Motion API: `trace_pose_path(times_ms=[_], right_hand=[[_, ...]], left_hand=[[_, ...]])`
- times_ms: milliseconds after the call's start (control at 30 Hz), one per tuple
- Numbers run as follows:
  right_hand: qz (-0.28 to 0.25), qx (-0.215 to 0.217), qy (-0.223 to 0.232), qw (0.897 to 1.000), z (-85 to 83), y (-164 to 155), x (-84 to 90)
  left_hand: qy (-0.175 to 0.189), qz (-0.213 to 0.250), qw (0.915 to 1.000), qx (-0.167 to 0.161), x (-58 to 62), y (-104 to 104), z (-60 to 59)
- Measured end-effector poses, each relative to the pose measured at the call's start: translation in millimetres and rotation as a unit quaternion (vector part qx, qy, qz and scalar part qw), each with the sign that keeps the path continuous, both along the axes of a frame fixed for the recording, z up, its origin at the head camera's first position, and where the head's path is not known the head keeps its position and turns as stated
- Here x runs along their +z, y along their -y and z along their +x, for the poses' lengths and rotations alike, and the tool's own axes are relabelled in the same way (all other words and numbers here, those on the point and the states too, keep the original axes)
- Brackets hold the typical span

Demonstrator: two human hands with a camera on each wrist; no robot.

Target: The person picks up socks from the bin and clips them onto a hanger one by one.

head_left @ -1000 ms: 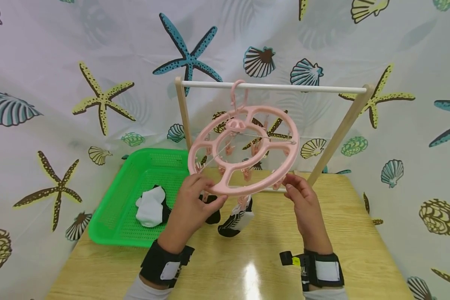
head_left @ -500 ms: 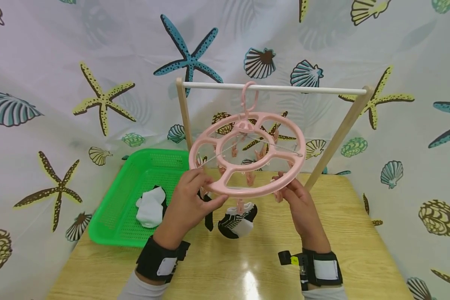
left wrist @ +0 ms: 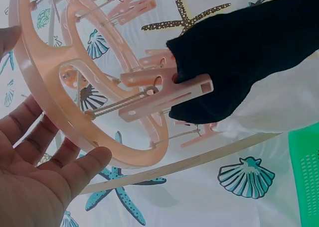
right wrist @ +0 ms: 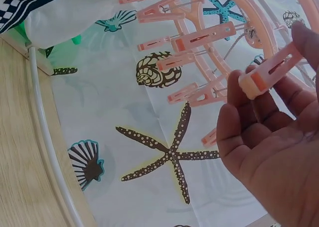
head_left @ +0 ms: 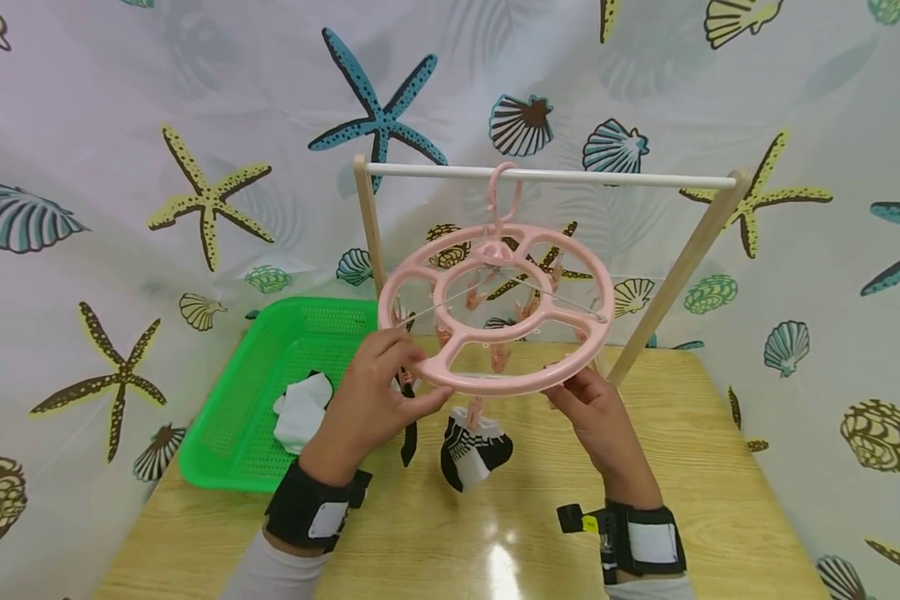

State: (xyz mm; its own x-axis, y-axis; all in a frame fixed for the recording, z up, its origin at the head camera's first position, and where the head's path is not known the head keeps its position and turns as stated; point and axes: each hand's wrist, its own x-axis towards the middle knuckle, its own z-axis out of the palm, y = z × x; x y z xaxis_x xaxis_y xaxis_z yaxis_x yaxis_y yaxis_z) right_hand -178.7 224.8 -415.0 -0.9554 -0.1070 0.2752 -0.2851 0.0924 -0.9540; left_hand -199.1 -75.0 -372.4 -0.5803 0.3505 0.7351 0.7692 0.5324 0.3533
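Note:
A pink round clip hanger [head_left: 487,385] hangs by its hook [head_left: 504,192] from the white bar, its ring tilted toward me. My left hand [head_left: 371,400] grips the ring's front left rim, thumb along the front. Under the right front rim, my right hand [head_left: 600,417] pinches a pink clothespin [right wrist: 274,72], whose jaws hold nothing. A black and white patterned sock [head_left: 474,450] dangles from a front clothespin [head_left: 474,412]. Left of it hangs a black sock [head_left: 409,433], which fills much of the left wrist view as black cloth with clothespins [left wrist: 169,95] on it.
The bar [head_left: 570,175] spans a wooden-legged rack [head_left: 682,271] on the wood table [head_left: 690,467]. At left sits a green basket [head_left: 225,450] with white and black cloth [head_left: 300,412] in it. A printed curtain [head_left: 795,333] stands close behind.
The hook has slid right along the bar, and the ring has tipped flatter. My right hand has moved left, from the rim's outer side to beneath it. The hanging socks have swung and turned.

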Motion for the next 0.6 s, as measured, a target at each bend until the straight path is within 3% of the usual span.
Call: trace_pose_path(times_ms=[367,600], right_hand=[[0.000,-0.027,-0.008,1.000,4.0,-3.8,-5.2],[-0.003,0.001,-0.033,0.999,8.3,-1.9,-9.0]], left_hand=[[-0.001,-0.024,0.9995,-0.019,2.1,0.0,-6.9],[0.003,-0.033,0.9991,-0.028,0.1,3.6,-11.1]])
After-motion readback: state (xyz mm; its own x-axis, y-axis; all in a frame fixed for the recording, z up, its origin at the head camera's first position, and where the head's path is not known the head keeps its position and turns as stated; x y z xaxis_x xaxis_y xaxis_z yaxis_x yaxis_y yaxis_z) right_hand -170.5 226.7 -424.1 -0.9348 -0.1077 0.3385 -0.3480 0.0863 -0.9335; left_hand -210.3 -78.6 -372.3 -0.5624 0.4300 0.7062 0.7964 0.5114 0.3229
